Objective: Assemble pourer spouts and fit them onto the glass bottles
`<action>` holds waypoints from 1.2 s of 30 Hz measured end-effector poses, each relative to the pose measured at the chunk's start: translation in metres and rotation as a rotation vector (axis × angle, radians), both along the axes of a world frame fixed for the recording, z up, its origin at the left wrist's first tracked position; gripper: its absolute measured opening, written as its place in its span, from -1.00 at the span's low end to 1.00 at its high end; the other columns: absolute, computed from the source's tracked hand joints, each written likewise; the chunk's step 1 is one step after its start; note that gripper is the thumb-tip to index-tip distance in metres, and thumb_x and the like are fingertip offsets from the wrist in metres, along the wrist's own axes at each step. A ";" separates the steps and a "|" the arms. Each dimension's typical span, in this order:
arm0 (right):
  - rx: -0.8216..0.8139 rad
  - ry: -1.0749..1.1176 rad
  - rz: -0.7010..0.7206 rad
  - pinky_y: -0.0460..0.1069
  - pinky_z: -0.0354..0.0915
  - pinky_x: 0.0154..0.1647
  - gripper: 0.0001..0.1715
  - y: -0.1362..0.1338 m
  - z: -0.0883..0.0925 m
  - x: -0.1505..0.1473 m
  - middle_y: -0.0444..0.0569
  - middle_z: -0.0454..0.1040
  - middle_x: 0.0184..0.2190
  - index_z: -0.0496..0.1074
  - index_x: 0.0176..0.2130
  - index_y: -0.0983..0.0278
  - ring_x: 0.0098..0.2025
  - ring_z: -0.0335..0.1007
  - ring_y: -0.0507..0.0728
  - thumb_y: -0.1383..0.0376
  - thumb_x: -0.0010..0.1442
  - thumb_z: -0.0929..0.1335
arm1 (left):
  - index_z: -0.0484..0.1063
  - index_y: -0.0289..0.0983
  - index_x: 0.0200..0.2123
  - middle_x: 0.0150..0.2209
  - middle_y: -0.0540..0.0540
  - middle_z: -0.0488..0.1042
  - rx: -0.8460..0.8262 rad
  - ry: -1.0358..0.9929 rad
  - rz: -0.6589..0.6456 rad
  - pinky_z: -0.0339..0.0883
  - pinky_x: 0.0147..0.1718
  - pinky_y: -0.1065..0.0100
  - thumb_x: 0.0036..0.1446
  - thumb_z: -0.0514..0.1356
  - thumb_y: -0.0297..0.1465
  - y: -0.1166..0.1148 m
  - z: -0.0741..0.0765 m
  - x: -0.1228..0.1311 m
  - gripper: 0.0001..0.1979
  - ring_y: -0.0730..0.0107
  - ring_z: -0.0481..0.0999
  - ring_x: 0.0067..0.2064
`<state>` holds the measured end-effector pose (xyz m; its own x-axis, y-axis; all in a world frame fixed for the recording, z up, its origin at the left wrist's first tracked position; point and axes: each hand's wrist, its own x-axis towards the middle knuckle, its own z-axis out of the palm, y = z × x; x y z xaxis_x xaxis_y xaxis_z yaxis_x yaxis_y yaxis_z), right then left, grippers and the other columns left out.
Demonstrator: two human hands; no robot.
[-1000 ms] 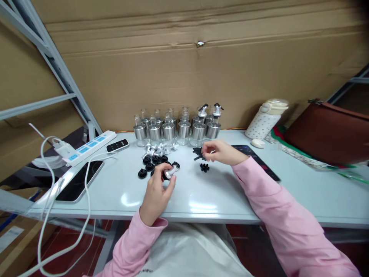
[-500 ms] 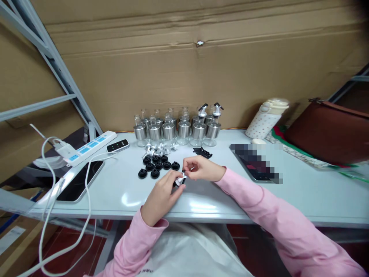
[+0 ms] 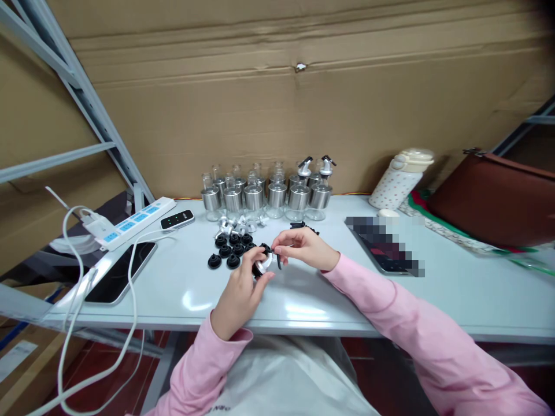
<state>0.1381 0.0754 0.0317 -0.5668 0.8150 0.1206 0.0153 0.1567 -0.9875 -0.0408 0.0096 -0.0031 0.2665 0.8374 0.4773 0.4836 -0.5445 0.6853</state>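
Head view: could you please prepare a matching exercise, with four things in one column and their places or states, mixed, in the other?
Things
1. left hand
2. right hand
3. glass bottles
4. loose black stoppers

Places or states
A. standing before the cardboard
B. pinching a thin black piece
C. clustered on the table
D. holding a white spout

Pairs: 1-D, 2-B, 3-A, 4-C

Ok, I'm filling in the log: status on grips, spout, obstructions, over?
Left grip holding white spout. Right grip pinching small black piece at spout. Black stoppers close to left grip; nothing visibly blocking.
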 end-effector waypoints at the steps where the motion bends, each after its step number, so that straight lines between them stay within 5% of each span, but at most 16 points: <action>1: -0.001 0.009 -0.009 -0.12 0.29 -0.52 -0.68 0.000 0.000 0.000 -0.15 0.39 -0.63 0.41 -0.42 0.40 -0.61 0.32 -0.06 0.18 -0.07 0.43 | 0.04 -0.21 0.04 -0.10 -0.18 0.37 0.001 -0.001 0.000 0.29 -0.13 0.27 0.18 0.05 -0.39 0.000 0.000 0.000 -0.63 0.31 0.40 -0.05; 14: -0.059 0.101 0.148 -0.09 0.39 -0.39 -0.72 0.001 0.003 0.010 -0.09 0.45 -0.41 0.49 -0.37 0.37 -0.45 0.41 -0.03 0.39 -0.21 0.49 | -0.02 -0.20 0.12 -0.11 -0.16 0.37 -0.015 0.002 -0.041 0.28 -0.15 0.31 0.20 0.01 -0.38 -0.003 0.002 0.000 -0.57 0.35 0.41 -0.12; 23: 0.000 0.077 0.113 -0.10 0.38 -0.40 -0.68 0.005 -0.005 0.008 -0.10 0.44 -0.41 0.49 -0.42 0.38 -0.43 0.38 -0.04 0.46 -0.31 0.51 | -0.04 -0.18 0.12 -0.13 -0.14 0.37 -0.018 0.006 -0.073 0.28 -0.16 0.30 0.20 0.02 -0.38 -0.002 0.002 -0.001 -0.56 0.35 0.41 -0.15; 31: 0.091 0.114 0.125 -0.10 0.37 -0.40 -0.71 -0.002 -0.003 0.005 -0.09 0.41 -0.40 0.47 -0.42 0.37 -0.41 0.38 -0.02 0.43 -0.27 0.51 | 0.03 -0.14 0.07 -0.15 -0.10 0.36 0.035 -0.055 -0.131 0.32 -0.27 0.37 0.17 0.06 -0.36 -0.003 -0.002 -0.002 -0.59 0.42 0.42 -0.25; 36: 0.190 0.031 0.156 -0.08 0.33 -0.28 -0.71 -0.008 0.002 0.002 -0.07 0.39 -0.38 0.46 -0.26 0.36 -0.34 0.36 -0.02 0.32 -0.05 0.44 | 0.06 -0.17 0.02 -0.09 -0.15 0.34 0.125 -0.163 -0.093 0.33 -0.25 0.36 0.14 0.11 -0.39 -0.001 -0.006 -0.003 -0.61 0.34 0.41 -0.10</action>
<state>0.1401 0.0678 0.0341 -0.6778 0.6787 0.2827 -0.0538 0.3378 -0.9397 -0.0434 0.0083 -0.0094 0.2504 0.7445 0.6189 0.3159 -0.6671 0.6747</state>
